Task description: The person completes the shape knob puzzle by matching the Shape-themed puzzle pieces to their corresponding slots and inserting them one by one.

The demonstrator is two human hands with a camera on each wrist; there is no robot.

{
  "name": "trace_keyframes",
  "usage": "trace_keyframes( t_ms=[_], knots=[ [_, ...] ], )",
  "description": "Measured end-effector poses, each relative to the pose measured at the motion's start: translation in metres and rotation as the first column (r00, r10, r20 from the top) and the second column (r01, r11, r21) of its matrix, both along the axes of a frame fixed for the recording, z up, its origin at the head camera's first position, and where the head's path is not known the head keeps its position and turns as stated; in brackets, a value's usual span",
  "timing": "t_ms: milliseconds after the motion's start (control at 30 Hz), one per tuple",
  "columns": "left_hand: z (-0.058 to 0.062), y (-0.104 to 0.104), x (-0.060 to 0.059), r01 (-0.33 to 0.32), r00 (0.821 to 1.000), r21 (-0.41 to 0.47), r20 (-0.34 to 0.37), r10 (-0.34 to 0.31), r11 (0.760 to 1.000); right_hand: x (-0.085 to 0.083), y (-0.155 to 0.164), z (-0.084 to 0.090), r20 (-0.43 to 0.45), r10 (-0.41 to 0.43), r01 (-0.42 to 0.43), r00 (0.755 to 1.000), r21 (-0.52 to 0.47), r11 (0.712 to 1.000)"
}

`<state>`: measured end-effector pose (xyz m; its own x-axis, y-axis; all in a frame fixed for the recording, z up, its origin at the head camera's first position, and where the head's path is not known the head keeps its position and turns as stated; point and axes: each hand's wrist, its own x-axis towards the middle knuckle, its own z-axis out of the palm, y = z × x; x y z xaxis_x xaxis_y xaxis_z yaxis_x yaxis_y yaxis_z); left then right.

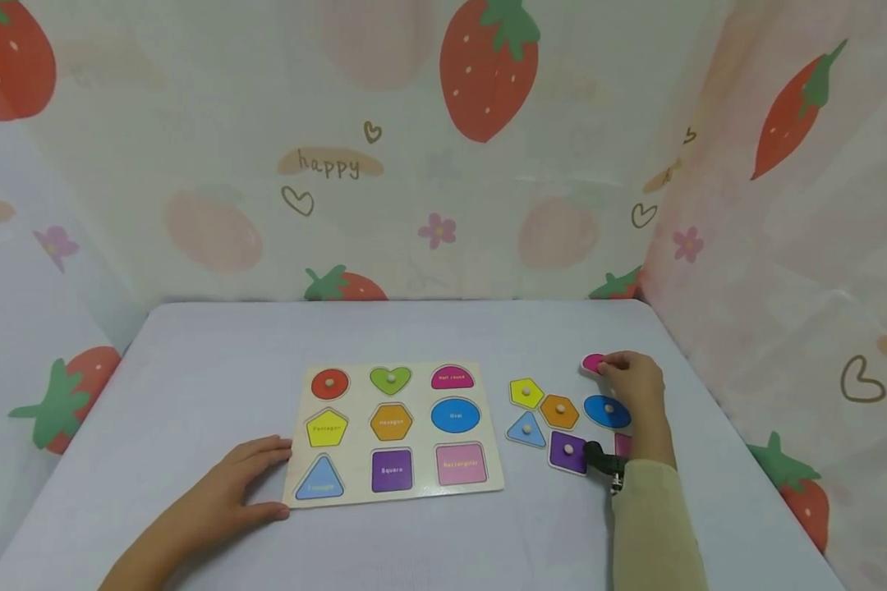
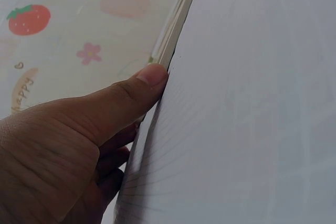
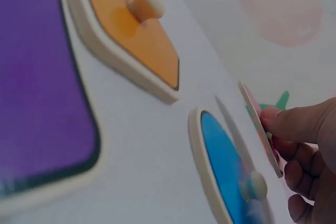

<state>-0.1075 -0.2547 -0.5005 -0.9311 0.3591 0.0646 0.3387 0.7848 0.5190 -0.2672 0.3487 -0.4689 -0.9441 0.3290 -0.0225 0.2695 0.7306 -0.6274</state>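
Pale cloth covers the table point(image 1: 192, 369). Nearest, the puzzle board point(image 1: 393, 431) is steadied at its edge by the left hand point(image 1: 240, 484), fingers straight. Only circle and heart are seated. Beyond five loose pieces, the pink half-round piece point(image 1: 593, 363) is pinched by the right hand point(image 1: 631, 382), tilted up.

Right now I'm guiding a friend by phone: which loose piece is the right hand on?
Start at the puzzle board, then look right to the cluster of loose pieces on the table. The magenta piece lies farthest from the person, gripped by the right hand; it alone is tipped up on edge.
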Motion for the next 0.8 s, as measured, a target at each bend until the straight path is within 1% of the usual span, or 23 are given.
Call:
trace_keyframes(
  t_ms=[67,200,467,633,800],
  knots=[
    [0.0,0.0,-0.001,0.005,1.0,0.009,-0.006,-0.005,1.0,-0.001,-0.001,0.003,-0.014,0.002,-0.002,1.0,-0.013,1.0],
    [0.001,0.001,-0.001,0.0,1.0,0.001,0.019,0.0,1.0,-0.001,-0.005,0.01,-0.03,0.004,-0.005,1.0,-0.037,0.999],
    [0.003,0.001,-0.002,0.007,1.0,0.003,0.018,-0.007,1.0,0.003,-0.017,0.025,-0.106,0.046,-0.052,0.993,-0.058,0.997],
    [0.002,0.0,-0.001,0.006,1.0,-0.006,0.011,-0.006,1.0,0.002,-0.028,0.03,-0.118,0.064,-0.073,0.991,-0.068,0.995],
    [0.002,0.0,0.0,0.005,1.0,0.004,0.009,-0.005,1.0,0.0,-0.041,0.035,-0.108,0.075,-0.083,0.991,-0.065,0.994]
  ],
)
